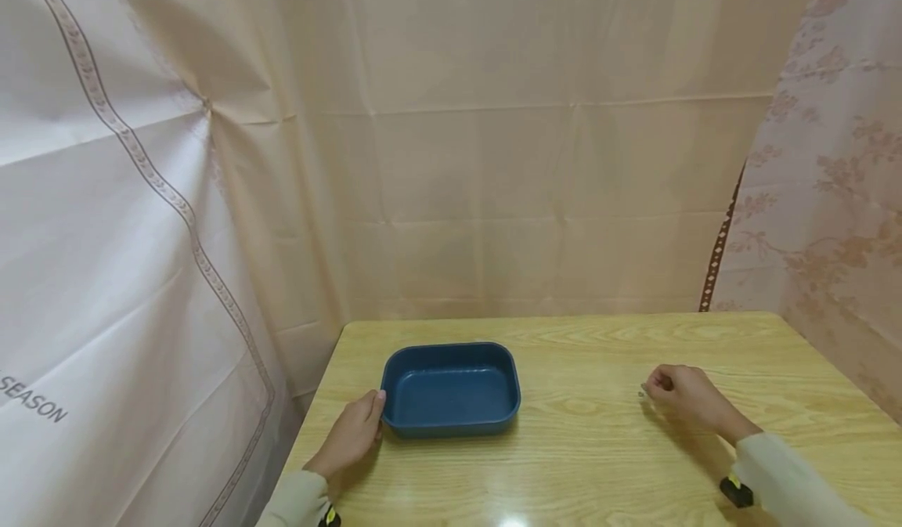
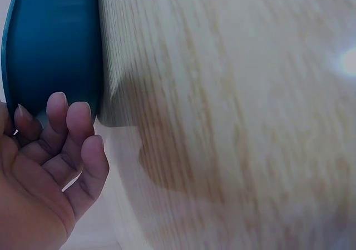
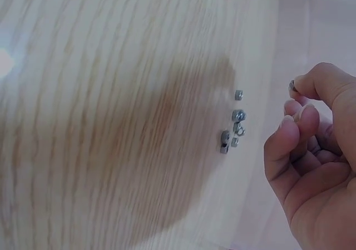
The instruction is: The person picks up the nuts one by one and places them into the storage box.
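A deep blue rectangular tray (image 1: 451, 430) with rounded corners stands on the left half of the table. My left hand (image 1: 352, 431) grips its left end, thumb on the rim and the other fingers against the outer wall, as the left wrist view shows. Over to the right, my right hand (image 1: 687, 394) is raised a little above the tabletop. Between its thumb and forefinger it pinches a small metal nut (image 3: 292, 85). Several more metal nuts (image 3: 238, 115) lie in a loose cluster on the wood close by.
The light wood-grain table (image 1: 578, 464) has its far edge along a beige cloth (image 1: 521, 198). A pale printed curtain (image 1: 127, 276) hangs at the left side, and a floral one (image 1: 838, 198) at the right.
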Demonstrator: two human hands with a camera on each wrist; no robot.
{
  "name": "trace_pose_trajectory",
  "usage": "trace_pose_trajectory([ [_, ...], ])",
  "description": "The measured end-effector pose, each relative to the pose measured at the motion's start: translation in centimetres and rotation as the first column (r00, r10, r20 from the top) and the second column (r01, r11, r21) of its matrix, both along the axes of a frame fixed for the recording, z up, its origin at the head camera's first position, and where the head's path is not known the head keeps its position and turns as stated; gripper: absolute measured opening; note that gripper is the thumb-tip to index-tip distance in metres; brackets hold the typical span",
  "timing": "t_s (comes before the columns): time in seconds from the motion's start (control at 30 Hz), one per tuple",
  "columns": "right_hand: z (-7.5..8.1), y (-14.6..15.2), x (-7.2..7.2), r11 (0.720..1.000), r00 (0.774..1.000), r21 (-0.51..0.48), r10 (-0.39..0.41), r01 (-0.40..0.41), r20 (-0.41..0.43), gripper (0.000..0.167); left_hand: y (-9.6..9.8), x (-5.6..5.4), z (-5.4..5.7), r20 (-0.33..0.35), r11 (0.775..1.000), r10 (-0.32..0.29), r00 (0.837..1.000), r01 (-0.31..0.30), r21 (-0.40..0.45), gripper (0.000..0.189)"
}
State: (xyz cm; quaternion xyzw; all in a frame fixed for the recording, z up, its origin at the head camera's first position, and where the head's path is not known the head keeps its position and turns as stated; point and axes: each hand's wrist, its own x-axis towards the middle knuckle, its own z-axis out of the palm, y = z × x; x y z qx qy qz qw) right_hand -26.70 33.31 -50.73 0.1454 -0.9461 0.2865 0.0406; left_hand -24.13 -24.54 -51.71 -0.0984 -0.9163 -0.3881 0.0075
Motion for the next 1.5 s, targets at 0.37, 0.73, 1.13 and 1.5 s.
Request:
trace_pose_trajectory([
  [0.37,0.5,-1.7,-0.1,0.999,0.999,-0.015,0.039,-0.04,-0.028,0.013,-0.1,0.4,0.1,-0.017,0.999,-0.023,1.0,0.023,-0.033,0.047],
  [0.73,0.9,-3.0,-0.4,0.997,0.997,-0.041,0.058,-0.06,-0.047,0.012,0.0,0.3,0.2,-0.041,0.998,-0.021,0.999,0.019,-0.059,0.045],
  [1.13,1.6,-4.2,-0.3,0.993,0.995,-0.067,0.095,-0.097,-0.036,0.014,0.2,0.2,0.2,-0.05,0.995,-0.013,0.999,0.008,-0.1,0.043],
  [1.5,2.3,-5.6,-0.2,0.987,0.989,-0.073,0.137,-0.14,-0.05,0.013,0.4,0.3,0.3,-0.072,0.995,-0.009,0.997,0.002,-0.104,0.039],
])
